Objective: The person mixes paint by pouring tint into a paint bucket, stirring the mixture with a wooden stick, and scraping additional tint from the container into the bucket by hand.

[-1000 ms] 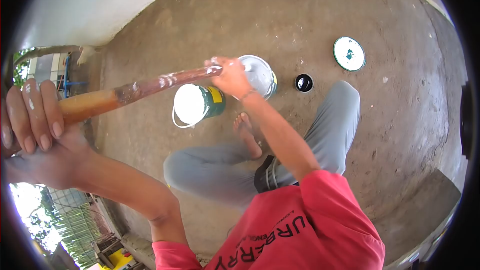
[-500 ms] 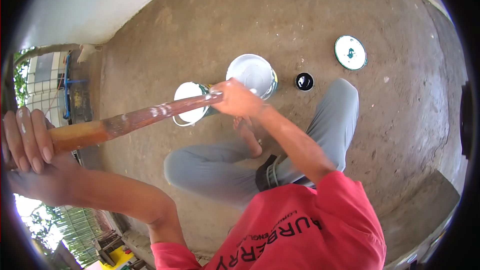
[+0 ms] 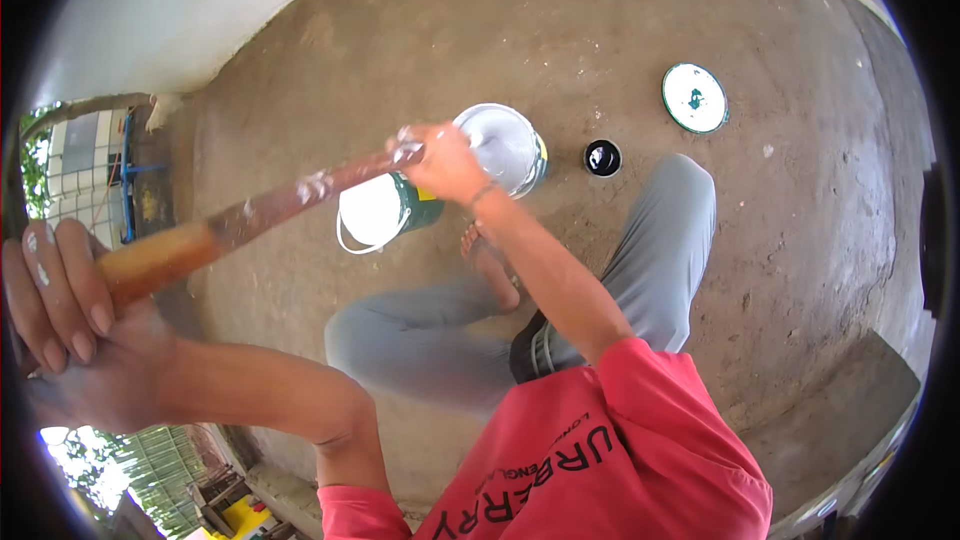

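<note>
A long wooden stick (image 3: pixel 270 210), spotted with white paint, slants across the left half of the view. Around its thick near end are the fingers of my left hand (image 3: pixel 75 325), with white paint on them. My right hand (image 3: pixel 442 164) grips the stick farther along, beside a bucket of pale grey-white paint (image 3: pixel 500 145). The stick's far end is hidden in or behind my right hand, so I cannot tell whether it reaches the paint. Just left of that hand stands a green bucket (image 3: pixel 420 208) with white contents and a white handle.
A small cup of dark liquid (image 3: pixel 602 158) stands right of the buckets. Farther right, a white lid with a green rim (image 3: pixel 694 98) lies on the concrete floor (image 3: pixel 800 240). My bare foot (image 3: pixel 490 265) is below the buckets. A pale wall (image 3: pixel 200 10) rises at upper left.
My right hand moved down and right with the stick, then back up and left. My left hand has shifted slightly lower, still around the stick.
</note>
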`<state>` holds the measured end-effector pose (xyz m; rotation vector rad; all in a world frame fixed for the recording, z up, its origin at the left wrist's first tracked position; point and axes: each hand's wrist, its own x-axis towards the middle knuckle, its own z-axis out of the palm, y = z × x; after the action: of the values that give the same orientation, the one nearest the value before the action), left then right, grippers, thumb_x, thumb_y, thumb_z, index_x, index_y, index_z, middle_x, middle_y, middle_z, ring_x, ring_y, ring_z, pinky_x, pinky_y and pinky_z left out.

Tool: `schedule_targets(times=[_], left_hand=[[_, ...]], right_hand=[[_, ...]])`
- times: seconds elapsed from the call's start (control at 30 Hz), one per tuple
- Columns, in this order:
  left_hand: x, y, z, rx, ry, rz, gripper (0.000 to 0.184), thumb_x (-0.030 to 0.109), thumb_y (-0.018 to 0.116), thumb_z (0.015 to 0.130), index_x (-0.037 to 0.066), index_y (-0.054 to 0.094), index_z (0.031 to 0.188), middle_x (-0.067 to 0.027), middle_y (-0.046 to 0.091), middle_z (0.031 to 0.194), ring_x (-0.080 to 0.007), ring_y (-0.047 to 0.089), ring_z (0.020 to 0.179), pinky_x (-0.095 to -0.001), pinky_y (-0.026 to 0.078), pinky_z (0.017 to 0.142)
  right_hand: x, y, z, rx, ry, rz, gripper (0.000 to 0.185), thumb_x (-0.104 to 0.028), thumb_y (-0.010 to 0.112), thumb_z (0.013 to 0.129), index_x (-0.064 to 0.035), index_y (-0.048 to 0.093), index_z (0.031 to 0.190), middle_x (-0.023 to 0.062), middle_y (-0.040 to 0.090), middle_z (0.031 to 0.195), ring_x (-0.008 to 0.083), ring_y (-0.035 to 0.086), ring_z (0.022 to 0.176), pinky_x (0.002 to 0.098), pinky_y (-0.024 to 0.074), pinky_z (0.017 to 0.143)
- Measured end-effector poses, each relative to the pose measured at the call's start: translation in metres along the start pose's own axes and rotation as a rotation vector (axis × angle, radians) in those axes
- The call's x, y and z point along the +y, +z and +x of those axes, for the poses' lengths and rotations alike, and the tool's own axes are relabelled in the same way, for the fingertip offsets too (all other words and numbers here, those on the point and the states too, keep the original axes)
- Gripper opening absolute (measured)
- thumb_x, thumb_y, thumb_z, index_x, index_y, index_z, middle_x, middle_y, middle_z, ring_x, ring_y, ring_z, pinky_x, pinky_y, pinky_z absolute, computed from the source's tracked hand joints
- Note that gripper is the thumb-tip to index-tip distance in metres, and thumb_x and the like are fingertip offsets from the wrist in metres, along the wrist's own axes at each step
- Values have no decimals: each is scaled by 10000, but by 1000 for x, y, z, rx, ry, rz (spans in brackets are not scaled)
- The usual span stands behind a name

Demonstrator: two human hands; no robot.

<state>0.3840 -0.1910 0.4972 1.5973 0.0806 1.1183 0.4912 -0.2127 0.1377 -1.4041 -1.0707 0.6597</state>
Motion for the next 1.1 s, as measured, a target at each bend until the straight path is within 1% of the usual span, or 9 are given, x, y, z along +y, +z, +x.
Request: schedule_targets(times=[0.17, 0.27, 0.37, 0.5, 0.6, 0.67, 0.73, 1.0, 1.1], left_hand=[[12, -23, 5, 60, -14, 31, 385, 285, 641, 856, 124, 400, 603, 15, 357, 509, -77, 345, 458, -209, 322, 492], [-3, -10, 6, 62, -11, 11, 397, 274, 662, 837, 127, 394, 584, 16, 345, 499, -84, 345, 451, -217, 323, 485], [12, -23, 10, 271, 58, 280, 384, 276, 647, 863, 113, 407, 610, 16, 364, 539, -80, 347, 472, -218, 325, 498], [-4, -8, 12, 60, 21, 193, 343, 268, 611, 890, 94, 460, 636, 0, 452, 568, -80, 417, 486, -232, 363, 501], [-12, 19, 5, -15, -73, 187, 302, 268, 625, 871, 70, 540, 659, -25, 548, 582, -98, 510, 503, -245, 410, 510], [-4, -14, -5, 28, 487, 1529, 301, 263, 617, 877, 63, 523, 673, -16, 490, 582, -97, 468, 518, -234, 388, 533], [4, -36, -7, -9, 792, 2253, 313, 270, 605, 883, 57, 507, 676, -10, 449, 582, -101, 439, 526, -230, 374, 546], [17, -43, -14, 278, 449, 2400, 321, 372, 646, 842, 62, 674, 765, -45, 686, 745, -172, 652, 644, -283, 492, 587], [31, -67, -4, 142, 657, 2411, 300, 368, 710, 787, 72, 714, 738, -60, 710, 697, -212, 683, 623, -324, 514, 572]], right_hand=[[-2, -27, -24, -239, -26, 18, 176, -179, 662, 768, -11, 678, 818, 268, 643, 783, 486, 603, 756, 488, 516, 657], [8, -15, 7, 133, -30, -53, 185, -184, 664, 777, -20, 704, 853, 263, 656, 785, 474, 622, 753, 478, 523, 672], [8, 5, -4, -172, -3, 19, 189, -209, 679, 791, -39, 722, 863, 240, 671, 785, 450, 642, 734, 461, 529, 654], [-1, -42, -8, -319, 83, -109, 256, -298, 668, 780, -58, 720, 854, 236, 683, 812, 431, 671, 784, 483, 548, 718], [-6, -13, 7, -15, 55, -48, 185, -231, 680, 795, -53, 717, 830, 238, 665, 775, 438, 642, 739, 461, 530, 648], [13, 17, 0, -107, 8, -34, 190, -223, 672, 795, -46, 718, 846, 237, 668, 786, 437, 645, 766, 466, 527, 660], [7, -7, -20, -289, -68, 44, 190, -217, 657, 784, -35, 695, 827, 243, 664, 779, 449, 638, 779, 474, 524, 665], [-11, 1, 0, -208, -26, -4, 216, -234, 665, 792, -19, 674, 775, 237, 671, 787, 457, 631, 760, 492, 516, 664], [7, -27, -17, -328, -65, 61, 200, -207, 652, 785, -9, 673, 788, 246, 666, 804, 463, 621, 775, 478, 521, 704]])
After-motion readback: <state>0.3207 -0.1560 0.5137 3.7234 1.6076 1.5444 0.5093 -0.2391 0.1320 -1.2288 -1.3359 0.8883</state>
